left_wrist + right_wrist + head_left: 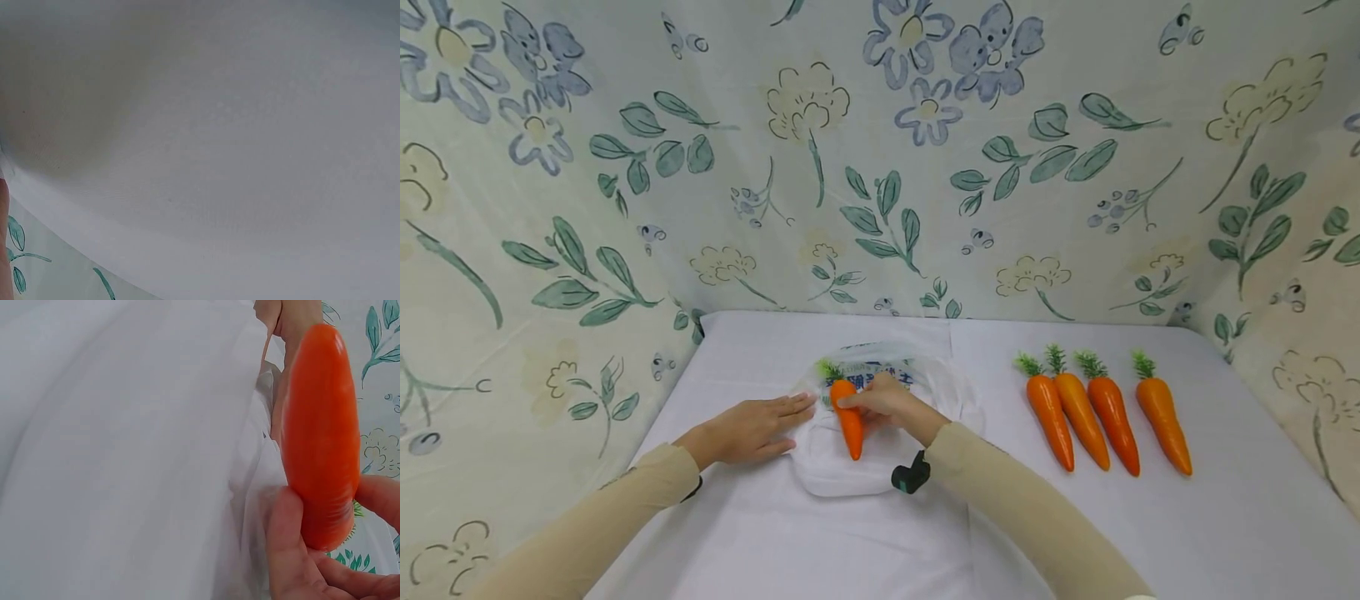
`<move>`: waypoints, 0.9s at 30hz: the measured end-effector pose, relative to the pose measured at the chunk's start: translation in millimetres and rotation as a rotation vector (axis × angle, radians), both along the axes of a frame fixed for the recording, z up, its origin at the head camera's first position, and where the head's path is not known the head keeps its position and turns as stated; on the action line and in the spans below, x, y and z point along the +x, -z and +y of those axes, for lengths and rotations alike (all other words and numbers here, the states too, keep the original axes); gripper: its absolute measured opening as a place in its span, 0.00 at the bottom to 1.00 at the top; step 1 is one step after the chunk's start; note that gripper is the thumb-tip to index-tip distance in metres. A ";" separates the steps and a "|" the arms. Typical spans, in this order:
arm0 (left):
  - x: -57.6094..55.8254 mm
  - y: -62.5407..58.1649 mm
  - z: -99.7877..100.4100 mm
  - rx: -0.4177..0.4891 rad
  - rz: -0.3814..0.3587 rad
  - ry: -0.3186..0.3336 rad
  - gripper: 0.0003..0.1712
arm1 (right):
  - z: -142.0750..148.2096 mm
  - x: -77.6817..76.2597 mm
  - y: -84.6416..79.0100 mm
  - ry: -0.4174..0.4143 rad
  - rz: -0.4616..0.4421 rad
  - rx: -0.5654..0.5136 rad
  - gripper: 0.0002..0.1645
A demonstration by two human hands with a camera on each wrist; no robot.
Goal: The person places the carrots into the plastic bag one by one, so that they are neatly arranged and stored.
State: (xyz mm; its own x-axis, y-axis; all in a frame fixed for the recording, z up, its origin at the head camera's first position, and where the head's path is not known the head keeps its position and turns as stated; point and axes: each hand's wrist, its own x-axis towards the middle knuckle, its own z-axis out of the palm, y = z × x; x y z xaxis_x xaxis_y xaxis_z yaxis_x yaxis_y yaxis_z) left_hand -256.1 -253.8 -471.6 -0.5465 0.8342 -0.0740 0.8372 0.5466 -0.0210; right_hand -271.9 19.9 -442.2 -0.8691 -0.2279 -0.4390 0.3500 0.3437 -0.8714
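Observation:
In the head view my right hand (889, 402) pinches an orange toy carrot (848, 429) by its upper part, over a white plastic bag (842, 479) with blue print. The carrot's green top points away from me and its tip towards me. The right wrist view shows thumb and fingers on both sides of the carrot (322, 425). My left hand (756, 429) lies with fingers stretched out at the bag's left edge. The left wrist view holds mostly white cloth, with a sliver of skin at its left edge.
Several more toy carrots lie on the right of the white tablecloth (880, 550): three close together, among them a reddish-orange carrot (1112, 425), and one carrot (1163, 425) slightly apart. Floral fabric (925, 183) hangs behind and at both sides.

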 end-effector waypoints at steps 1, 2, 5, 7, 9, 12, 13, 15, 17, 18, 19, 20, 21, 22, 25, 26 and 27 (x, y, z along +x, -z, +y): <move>0.2 -0.6 0.4 -0.004 -0.003 -0.002 0.36 | -1.5 -0.1 0.7 0.007 -0.003 -0.017 0.19; 0.4 -1.2 0.6 -0.005 -0.007 -0.003 0.36 | -3.0 -0.3 1.5 0.015 -0.004 -0.029 0.20; 0.9 -2.6 1.2 -0.002 -0.018 -0.006 0.36 | -7.5 -0.3 3.9 0.036 0.002 -0.046 0.20; 1.2 -3.2 1.6 0.001 -0.026 -0.009 0.36 | -10.6 -0.5 5.6 0.049 0.007 -0.052 0.19; 1.2 -3.4 1.6 0.004 -0.030 -0.009 0.36 | -13.7 -0.5 7.0 0.060 0.018 -0.053 0.18; 1.2 -3.5 1.4 0.004 -0.032 -0.008 0.37 | -17.6 -0.8 8.7 0.078 0.016 -0.060 0.18; 1.1 -3.3 1.3 0.003 -0.031 -0.006 0.37 | -18.8 -0.7 8.8 0.082 0.013 -0.059 0.18; 1.0 -2.8 1.1 0.002 -0.026 -0.003 0.37 | -21.0 -0.8 9.0 0.090 0.005 -0.065 0.18; 0.7 -1.7 0.6 0.003 -0.020 0.000 0.37 | -22.7 -0.4 8.4 0.097 -0.003 -0.064 0.18; 0.5 -0.9 0.2 0.005 -0.019 0.000 0.37 | -23.5 -0.2 8.0 0.100 -0.002 -0.060 0.18; 0.4 -0.4 0.1 0.003 -0.020 -0.002 0.37 | -24.3 0.1 7.7 0.103 -0.001 -0.063 0.17; 0.2 0.0 -0.1 0.002 -0.023 -0.005 0.37 | -25.2 0.3 7.4 0.108 0.004 -0.061 0.17; -0.1 0.7 -0.5 0.000 -0.025 -0.011 0.37 | -26.1 0.6 7.4 0.112 0.011 -0.056 0.17; 0.0 0.7 -0.5 -0.002 -0.028 -0.014 0.37 | -26.8 0.7 7.7 0.116 0.015 -0.056 0.17; 0.2 -0.1 -0.3 -0.004 -0.034 -0.020 0.37 | -28.9 0.7 9.7 0.125 0.039 -0.065 0.16; 0.2 -0.3 -0.3 -0.002 -0.035 -0.020 0.37 | -29.5 0.6 10.6 0.127 0.045 -0.065 0.16; 0.1 -0.3 -0.3 0.000 -0.034 -0.018 0.37 | -30.0 0.7 11.5 0.127 0.054 -0.066 0.16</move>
